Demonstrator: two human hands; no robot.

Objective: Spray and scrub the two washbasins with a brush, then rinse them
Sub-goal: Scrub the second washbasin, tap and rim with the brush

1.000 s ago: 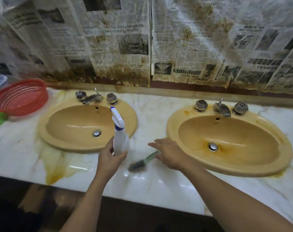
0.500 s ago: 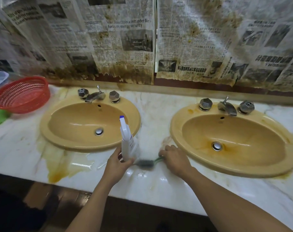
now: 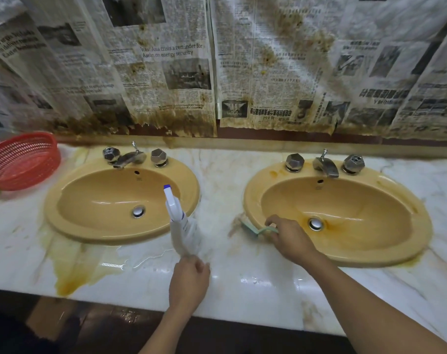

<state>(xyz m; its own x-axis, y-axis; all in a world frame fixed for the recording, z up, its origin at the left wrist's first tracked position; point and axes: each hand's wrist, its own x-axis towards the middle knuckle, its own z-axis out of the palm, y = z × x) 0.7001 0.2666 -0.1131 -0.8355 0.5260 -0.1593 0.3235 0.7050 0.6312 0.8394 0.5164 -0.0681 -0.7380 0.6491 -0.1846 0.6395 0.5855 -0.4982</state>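
Marble counter [image 3: 242,290] runs the full width, its front edge close to the person and its back edge against a wall hung with stained newspaper [image 3: 166,72]. Two yellow basins are sunk into it, well apart, with a bare strip of counter between them. The left basin [image 3: 53,213] has a yellow puddle [image 3: 71,272] spreading from its near rim toward the front edge. The right basin [image 3: 421,218] shows orange staining around its drain and on its rim. Each has a tap at the back, left [image 3: 129,158] and right [image 3: 325,166]. A red basket [image 3: 23,159] sits at the far left, near the left basin but not touching it.

The left hand [image 3: 189,282] is raised over the strip, knuckles toward the camera, fingers curled round the bottom of the spray bottle [image 3: 181,226]. The bottle is blurred and tilts, nozzle up and leaning toward the left basin's right rim.

The right hand [image 3: 291,238] reaches forward, palm down, over the near-left rim of the right basin. Its fingers are curled round the green handle of the brush [image 3: 253,228]. The brush head lies at the basin's left rim where it meets the counter; whether the bristles touch cannot be told.
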